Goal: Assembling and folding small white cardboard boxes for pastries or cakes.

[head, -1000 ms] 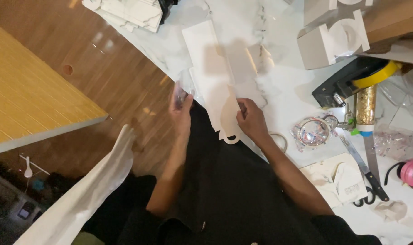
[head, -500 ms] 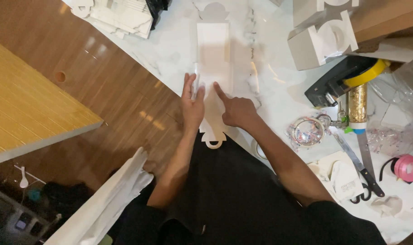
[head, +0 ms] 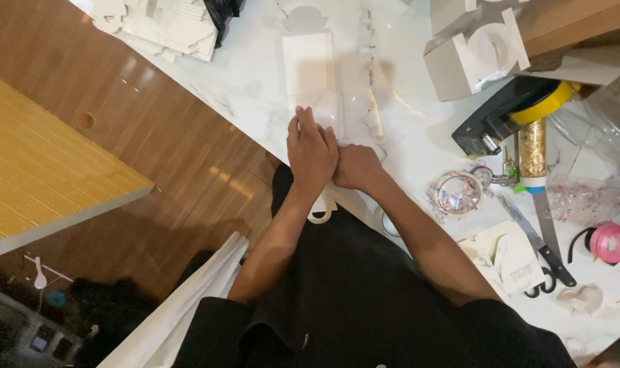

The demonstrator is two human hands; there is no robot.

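Two hands are pressed side by side on one flat white cardboard cutout [head: 310,71] in the head view, the only view given. The cutout is laid on the white marble table [head: 255,88], close to the near edge, and its long axis is run straight away from the body, from a looped tab [head: 321,211] hanging over the table edge below the wrists to a rounded tab at the far end.

The left hand [head: 311,151] is laid palm down with the fingers stretched forward along that axis, so the free length of the cutout is found directly ahead of the fingertips. The right hand [head: 356,167] is curled into a loose fist against the left one, knuckles down on the card. Nothing is pinched or lifted by either hand; the card is only held flat under them. The left hand is the nearer to the uncovered far part of the cutout.

Off to the right, well apart from the hands, a roll of clear tape [head: 458,192], a black tape dispenser [head: 497,119], scissors [head: 543,242] and a pink ribbon roll [head: 611,242] are seen. A stack of further white cutouts [head: 161,27] is left at the far left of the table.
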